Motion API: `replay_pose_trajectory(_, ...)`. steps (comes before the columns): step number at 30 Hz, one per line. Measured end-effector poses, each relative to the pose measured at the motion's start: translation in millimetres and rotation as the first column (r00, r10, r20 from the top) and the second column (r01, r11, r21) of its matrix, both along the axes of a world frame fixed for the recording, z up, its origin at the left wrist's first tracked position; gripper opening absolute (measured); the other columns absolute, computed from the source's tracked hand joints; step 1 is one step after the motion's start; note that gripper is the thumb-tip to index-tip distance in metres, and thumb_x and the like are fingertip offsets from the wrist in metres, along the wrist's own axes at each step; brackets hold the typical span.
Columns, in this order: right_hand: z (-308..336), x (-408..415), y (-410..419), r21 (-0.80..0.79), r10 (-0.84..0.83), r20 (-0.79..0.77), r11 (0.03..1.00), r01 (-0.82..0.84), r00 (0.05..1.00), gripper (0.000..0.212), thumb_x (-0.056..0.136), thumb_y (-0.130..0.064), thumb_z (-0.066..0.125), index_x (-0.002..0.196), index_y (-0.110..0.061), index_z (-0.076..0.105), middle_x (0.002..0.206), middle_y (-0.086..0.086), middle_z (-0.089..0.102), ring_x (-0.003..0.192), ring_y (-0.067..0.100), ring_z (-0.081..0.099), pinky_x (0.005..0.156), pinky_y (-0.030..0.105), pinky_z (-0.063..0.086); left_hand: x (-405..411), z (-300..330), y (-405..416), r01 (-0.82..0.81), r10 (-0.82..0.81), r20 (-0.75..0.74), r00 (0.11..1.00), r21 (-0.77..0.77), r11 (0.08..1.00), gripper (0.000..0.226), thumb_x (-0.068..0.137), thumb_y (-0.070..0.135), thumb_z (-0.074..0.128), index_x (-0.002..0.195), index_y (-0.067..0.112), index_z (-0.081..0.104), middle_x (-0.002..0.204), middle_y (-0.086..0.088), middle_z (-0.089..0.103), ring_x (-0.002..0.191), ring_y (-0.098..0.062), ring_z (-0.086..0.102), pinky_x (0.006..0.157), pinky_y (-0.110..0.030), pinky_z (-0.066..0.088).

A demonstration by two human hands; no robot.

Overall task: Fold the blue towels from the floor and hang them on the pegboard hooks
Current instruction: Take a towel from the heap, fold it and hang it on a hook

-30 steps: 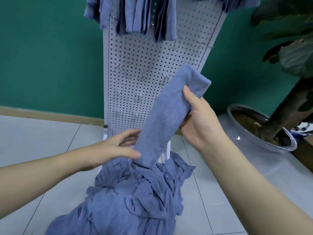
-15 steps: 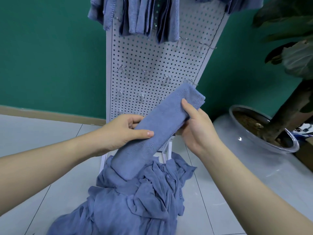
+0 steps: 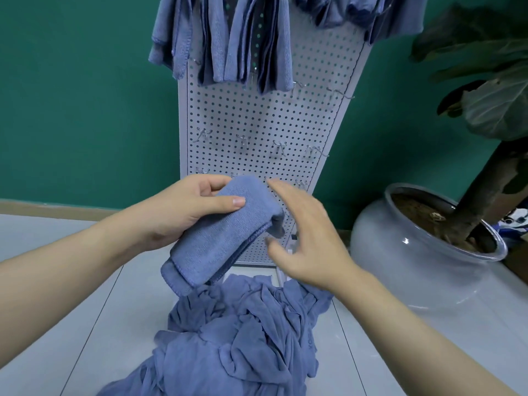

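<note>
- In front of the white perforated metal pegboard (image 3: 265,124), the left hand (image 3: 183,212) grips a folded blue terry towel (image 3: 223,235), thumb across its upper face and fingers curled behind its top end.
- The folded towel slants from upper right to lower left, its stitched lower edge hanging just above the heap on the floor, not clearly touching it.
- The right hand (image 3: 308,241) hovers just beside the towel's right end with fingers spread and relaxed, holding nothing; its outline is blurred, so I cannot tell whether a fingertip brushes the cloth.
- A crumpled heap of loose blue towels (image 3: 237,338) lies on the pale grey tiled floor (image 3: 57,324) at the foot of the pegboard, between the two forearms.
- Several folded blue towels (image 3: 225,38) hang side by side along the top of the pegboard.
- Small bare wire hooks (image 3: 243,140) stand in rows across the middle of the board, below the hung towels.
- A round pale grey glazed plant pot (image 3: 414,252) with soil and a brown trunk sits on the floor to the right, near the board.
- A dark green wall (image 3: 85,95) stands behind everything.
</note>
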State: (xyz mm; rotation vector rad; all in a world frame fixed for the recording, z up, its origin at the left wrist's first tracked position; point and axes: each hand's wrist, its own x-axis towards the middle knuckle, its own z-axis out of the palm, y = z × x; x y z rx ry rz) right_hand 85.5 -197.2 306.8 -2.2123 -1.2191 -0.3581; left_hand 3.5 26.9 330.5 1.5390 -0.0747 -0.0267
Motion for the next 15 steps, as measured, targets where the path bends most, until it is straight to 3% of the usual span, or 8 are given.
replay_pose_trajectory(4, -3.6, -8.4, 19.3, 0.136, 0.046, -0.105, 0.990, -0.031, 0.993, 0.082, 0.084, -0.027, 0.064, 0.160, -0.025, 0.031, 0.157, -0.007, 0.046, 0.142, 0.011, 0.045, 0.116, 0.043, 0.041, -1.3, 5.3, -2.7, 0.034, -0.034, 0.002, 0.999, -0.043, 0.999, 0.029, 0.091, 0.018, 0.072, 0.118, 0.007, 0.070, 0.108, -0.013, 0.075, 0.089, -0.022, 0.071, 0.077, -0.028, 0.060)
replay_pose_trajectory(8, 4.7, -9.0, 23.2, 0.261, 0.047, -0.139, 0.965, -0.010, 0.989, 0.068, 0.081, -0.020, 0.054, 0.149, -0.024, 0.051, 0.151, -0.003, 0.055, 0.140, 0.014, 0.051, 0.111, 0.046, 0.047, -4.0, 12.4, -11.5, 0.018, -0.018, -0.028, 0.999, -0.015, 1.000, 0.028, 0.094, 0.021, 0.069, 0.117, 0.005, 0.069, 0.104, -0.008, 0.076, 0.088, -0.017, 0.071, 0.075, -0.025, 0.058)
replay_pose_trajectory(11, 20.4, -9.8, 22.1, 0.306, -0.010, -0.168, 0.950, 0.062, 0.986, 0.058, 0.079, -0.017, 0.056, 0.136, -0.021, 0.064, 0.131, -0.009, 0.068, 0.119, 0.007, 0.063, 0.100, 0.039, 0.053, -1.4, 23.7, -19.7, -0.140, 0.140, 0.011, 0.990, 0.150, 0.979, 0.022, 0.094, 0.032, 0.066, 0.108, 0.016, 0.070, 0.095, 0.004, 0.075, 0.080, -0.005, 0.068, 0.070, -0.019, 0.052)
replay_pose_trajectory(13, 35.5, -8.2, 21.1, 0.316, -0.078, -0.190, 0.939, 0.136, 0.979, 0.054, 0.076, -0.018, 0.055, 0.128, -0.020, 0.070, 0.112, -0.013, 0.072, 0.099, 0.002, 0.064, 0.092, 0.031, 0.054, 4.1, 30.9, -21.8, -0.384, 0.339, 0.186, 0.922, 0.326, 0.864, 0.022, 0.090, 0.039, 0.072, 0.106, 0.024, 0.069, 0.098, 0.009, 0.072, 0.080, -0.002, 0.066, 0.073, -0.017, 0.049)
replay_pose_trajectory(15, 54.3, -4.0, 20.0, 0.330, -0.119, -0.228, 0.924, 0.191, 0.966, 0.048, 0.075, -0.020, 0.054, 0.119, -0.024, 0.074, 0.098, -0.018, 0.073, 0.086, 0.004, 0.064, 0.085, 0.031, 0.055, 6.1, 42.9, -25.9, -0.591, 0.395, 0.459, 0.796, 0.445, 0.673, 0.019, 0.090, 0.038, 0.072, 0.107, 0.031, 0.068, 0.098, 0.010, 0.066, 0.083, -0.004, 0.062, 0.076, -0.018, 0.046)
